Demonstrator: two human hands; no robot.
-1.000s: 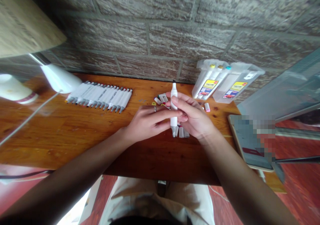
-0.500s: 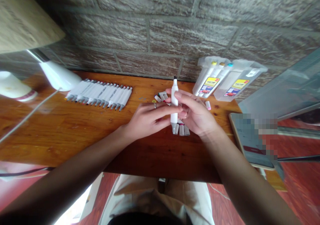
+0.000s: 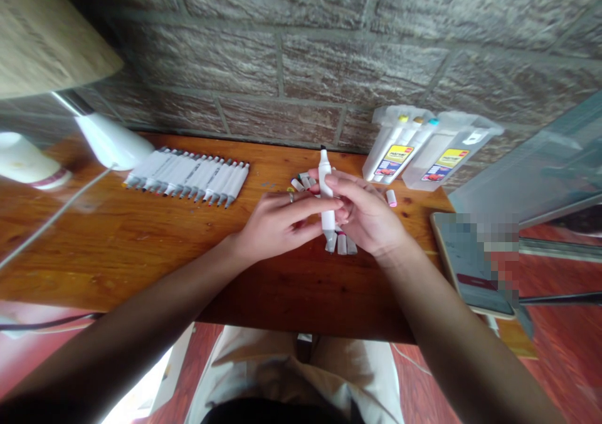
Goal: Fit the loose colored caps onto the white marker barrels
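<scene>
Both my hands hold one white double-ended marker [image 3: 326,189] upright above the wooden desk. Its dark chisel tip points up, bare of a cap, and its grey lower end points down. My left hand [image 3: 279,224] reaches from the left, fingers closed against the barrel, a ring on one finger. From the right, my right hand [image 3: 369,214] pinches the barrel with its thumb in front; some of its fingers are hidden behind the marker. Loose caps [image 3: 347,244] lie on the desk below and behind my hands, and a pink-ended cap [image 3: 391,198] lies just right of them.
A row of uncapped markers [image 3: 188,176] lies at the left by a white lamp base [image 3: 113,143]. Clear plastic marker cases [image 3: 451,154] stand at the back right, one holding several markers. A phone or tablet [image 3: 463,261] lies at the right edge; a paper cup [image 3: 28,160] is far left.
The marker has tilted slightly, its upper tip shifting left and its lower end a little right. Both hands stay almost where they were, still on it.
</scene>
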